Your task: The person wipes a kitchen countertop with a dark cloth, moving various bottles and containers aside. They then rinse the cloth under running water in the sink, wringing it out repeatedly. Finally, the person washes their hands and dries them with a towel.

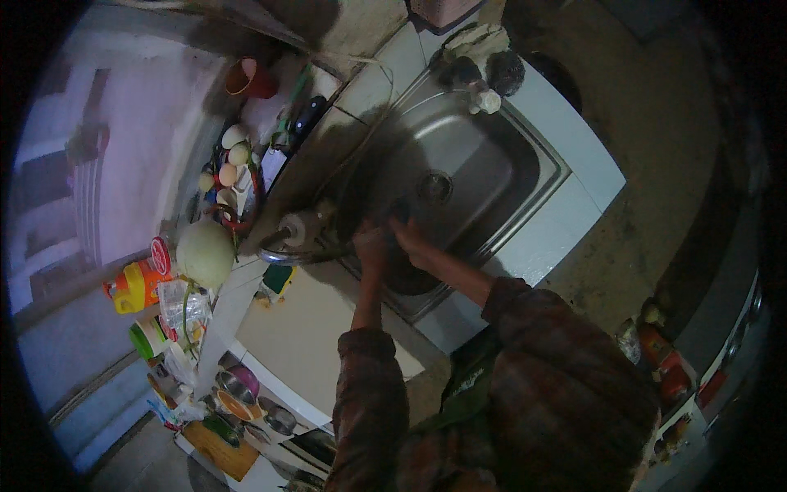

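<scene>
Both of my hands are over the near left part of a stainless steel sink (492,166). My left hand (371,240) is close to the end of the curved metal faucet (301,255). Beside it, my right hand (411,238) has its fingers pointing toward the left hand. Something dark shows at the fingertips, but deep shadow hides what it is and whether either hand grips it. The round drain (435,187) lies just beyond my hands in the basin.
White tiles (553,221) border the sink. A green-and-yellow sponge (278,280) sits near a beige board (295,332). Several eggs (229,174), a pale round gourd (206,252) and an orange-yellow bottle (135,286) line the left ledge. Dark, bulky items (486,67) rest at the sink's far corner.
</scene>
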The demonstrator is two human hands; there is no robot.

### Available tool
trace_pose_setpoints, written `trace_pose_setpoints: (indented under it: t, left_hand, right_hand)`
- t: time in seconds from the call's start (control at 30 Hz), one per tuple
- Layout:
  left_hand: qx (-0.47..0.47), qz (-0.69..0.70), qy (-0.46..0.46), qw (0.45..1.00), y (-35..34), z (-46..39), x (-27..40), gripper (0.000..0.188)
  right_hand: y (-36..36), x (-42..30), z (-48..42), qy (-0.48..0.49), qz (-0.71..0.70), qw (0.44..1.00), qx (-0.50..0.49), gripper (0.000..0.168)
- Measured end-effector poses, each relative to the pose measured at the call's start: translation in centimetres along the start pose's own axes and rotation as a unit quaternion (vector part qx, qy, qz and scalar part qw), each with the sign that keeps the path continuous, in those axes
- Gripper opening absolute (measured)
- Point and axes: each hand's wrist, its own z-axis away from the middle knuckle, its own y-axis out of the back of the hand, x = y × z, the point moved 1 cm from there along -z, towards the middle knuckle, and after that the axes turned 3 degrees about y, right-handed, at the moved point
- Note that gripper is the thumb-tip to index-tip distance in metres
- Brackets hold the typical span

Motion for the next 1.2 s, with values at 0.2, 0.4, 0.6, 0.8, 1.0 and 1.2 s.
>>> trace_pose_setpoints:
  t: [0.2, 0.4, 0.6, 0.8, 1.0, 1.2]
  left_hand:
    - [-0.069, 0.042, 0.097, 0.992, -1.3, 1.2, 2.4, 0.035]
    - [-0.021, 0.26, -0.053, 0.964, -1.2, -2.7, -1.6, 0.035]
    - [-0.085, 0.019, 0.03, 0.996, 1.1, -4.5, -0.6, 0.035]
    - [0.164, -0.09, -0.082, 0.979, -1.1, -0.5, 4.2, 0.029]
    - [-0.131, -0.1, 0.071, 0.984, 2.1, -1.2, 5.4, 0.035]
    - [0.075, -0.03, -0.1, 0.992, -2.4, 0.6, -2.1, 0.043]
  right_hand:
    - [2.1, -1.5, -1.6, -0.053, 0.144, 0.988, 0.0, 0.047]
    - [0.6, 1.3, -1.0, 0.247, 0.327, 0.893, -0.184, 0.038]
    - [1.3, 2.5, 0.4, 0.156, 0.012, 0.973, -0.169, 0.044]
    - [1.9, 0.6, 0.8, -0.072, -0.378, 0.875, -0.294, 0.037]
    - [2.1, 2.2, -0.6, -0.052, -0.24, 0.95, -0.192, 0.05]
    - [0.4, 0.5, 0.9, 0.214, 0.108, 0.95, -0.199, 0.051]
